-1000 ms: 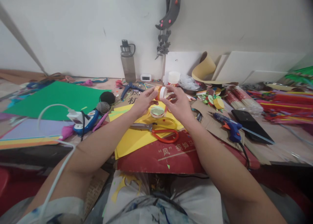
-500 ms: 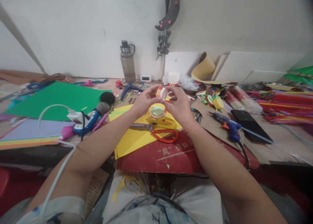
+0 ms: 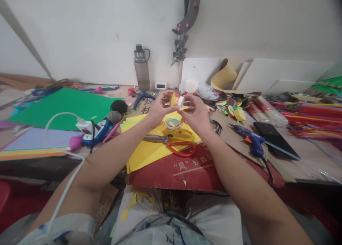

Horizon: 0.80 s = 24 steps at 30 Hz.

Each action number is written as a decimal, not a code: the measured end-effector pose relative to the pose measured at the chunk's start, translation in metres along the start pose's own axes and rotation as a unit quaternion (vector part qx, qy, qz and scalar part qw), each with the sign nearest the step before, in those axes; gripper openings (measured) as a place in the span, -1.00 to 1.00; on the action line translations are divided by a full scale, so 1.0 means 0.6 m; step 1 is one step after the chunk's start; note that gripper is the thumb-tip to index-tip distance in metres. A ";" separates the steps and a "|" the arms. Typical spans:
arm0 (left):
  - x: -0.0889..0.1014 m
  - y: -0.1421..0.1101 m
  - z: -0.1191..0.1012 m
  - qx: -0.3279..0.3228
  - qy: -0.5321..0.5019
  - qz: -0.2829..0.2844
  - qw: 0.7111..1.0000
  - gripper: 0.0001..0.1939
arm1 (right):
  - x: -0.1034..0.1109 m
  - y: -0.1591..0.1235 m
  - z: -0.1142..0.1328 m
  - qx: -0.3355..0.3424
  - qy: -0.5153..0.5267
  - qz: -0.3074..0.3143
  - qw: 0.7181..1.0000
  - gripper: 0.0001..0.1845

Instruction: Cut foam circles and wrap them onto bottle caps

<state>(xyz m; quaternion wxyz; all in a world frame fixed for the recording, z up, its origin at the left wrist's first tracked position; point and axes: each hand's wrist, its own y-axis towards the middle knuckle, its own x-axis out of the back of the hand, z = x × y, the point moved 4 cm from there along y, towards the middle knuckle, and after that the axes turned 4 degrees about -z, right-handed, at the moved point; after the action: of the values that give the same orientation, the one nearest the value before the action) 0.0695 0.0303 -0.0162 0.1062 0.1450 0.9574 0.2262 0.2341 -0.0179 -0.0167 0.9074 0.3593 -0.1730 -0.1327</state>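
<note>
Over the yellow paper (image 3: 141, 155), a short piece of paper cup (image 3: 176, 100) with red print, a white rim and a yellow end is held up on its side. My left hand (image 3: 159, 109) grips its yellow end. Opposite, my right hand (image 3: 196, 115) has thumb and fingers closed at the white rim. Just below them stands a second short cup ring (image 3: 173, 123), pale green inside. Scissors (image 3: 180, 148) with red and yellow handles lie nearest my wrists, partly over a red printed board (image 3: 197, 170).
To the right are a blue glue gun (image 3: 252, 141) with its cord, a black phone (image 3: 275, 140) and bagged sticks (image 3: 263, 111). A water bottle (image 3: 141, 72) stands by the wall. Green card (image 3: 64, 109) lies left, and a white cable (image 3: 66, 188) crosses near my left arm.
The cup piece has turned between my hands; its yellow end now shows at the left and its white rim at the right. The view has shifted slightly.
</note>
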 end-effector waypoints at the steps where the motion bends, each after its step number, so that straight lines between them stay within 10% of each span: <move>1: -0.001 0.000 0.000 0.002 -0.010 0.006 1.000 -0.25 | 0.000 0.000 0.000 0.001 -0.002 -0.001 1.000 -0.48; 11: -0.029 -0.018 0.005 0.121 -0.139 0.100 0.978 -0.47 | 0.011 -0.002 0.008 0.050 -0.102 0.007 0.993 -0.47; 24: -0.024 -0.017 0.014 0.134 -0.143 0.080 0.977 -0.57 | 0.008 -0.003 0.015 0.101 -0.139 0.006 0.985 -0.47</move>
<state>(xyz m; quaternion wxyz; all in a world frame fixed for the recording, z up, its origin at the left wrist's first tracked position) 0.0829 0.0202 -0.0264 0.2027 0.2650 0.9393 0.0805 0.2348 -0.0264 -0.0109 0.8343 0.4263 -0.3120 -0.1577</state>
